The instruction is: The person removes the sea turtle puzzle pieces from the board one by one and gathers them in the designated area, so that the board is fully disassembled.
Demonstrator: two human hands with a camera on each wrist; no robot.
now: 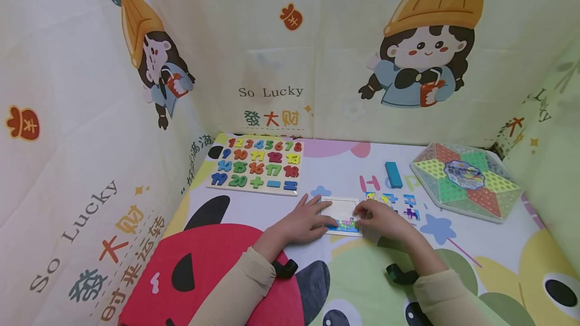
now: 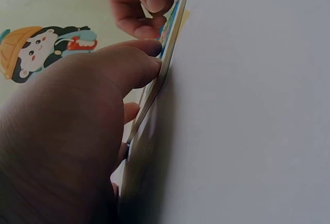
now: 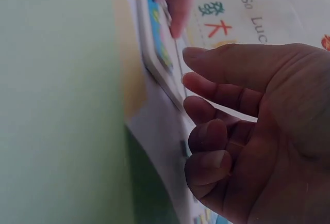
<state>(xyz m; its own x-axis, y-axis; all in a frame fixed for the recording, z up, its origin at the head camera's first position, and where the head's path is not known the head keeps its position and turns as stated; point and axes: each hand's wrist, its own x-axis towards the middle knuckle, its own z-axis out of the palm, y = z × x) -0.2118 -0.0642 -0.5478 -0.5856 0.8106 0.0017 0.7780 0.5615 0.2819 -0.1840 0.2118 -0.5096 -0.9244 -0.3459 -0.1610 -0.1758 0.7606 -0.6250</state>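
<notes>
A small white-framed jigsaw board point(image 1: 341, 208) lies on the table, with colourful pieces fitted along its near edge. My left hand point(image 1: 306, 219) rests on the board's left side, its fingers spread and fairly straight. In the left wrist view, the left thumb point(image 2: 147, 72) touches the board's edge. My right hand point(image 1: 379, 218) is at the board's right side with its fingers loosely bent. The right wrist view shows a gap between thumb point(image 3: 221, 61) and forefinger, and no piece between them. Loose jigsaw pieces point(image 1: 411, 214) lie just beyond the right hand, partly hidden by it.
A wooden number board point(image 1: 256, 190) sits at the back left. A teal block point(image 1: 393, 175) lies behind the loose pieces. At the right is a hexagonal clear box point(image 1: 466, 177) with coloured triangles. Printed cloth walls point(image 1: 335, 64) surround the table.
</notes>
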